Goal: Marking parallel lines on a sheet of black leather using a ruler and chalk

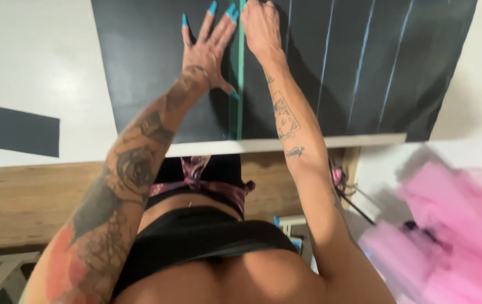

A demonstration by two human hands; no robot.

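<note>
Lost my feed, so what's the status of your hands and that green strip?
Left hand flat on black sheet. Right hand at green strip, grip unclear. Nothing blocking.

Bright, even indoor light; soft glare on the white table [38, 73]. The pink fabric [449, 225] at lower right smears with motion blur, and near parts look soft

A large sheet of black fabric [156, 62] lies flat on the white desk [33, 67], its near edge at the desk's front edge; thin pale chalk lines run across its right half; a long green ruler [240, 79] lies on it, pointing away, between and under both hands.
</note>
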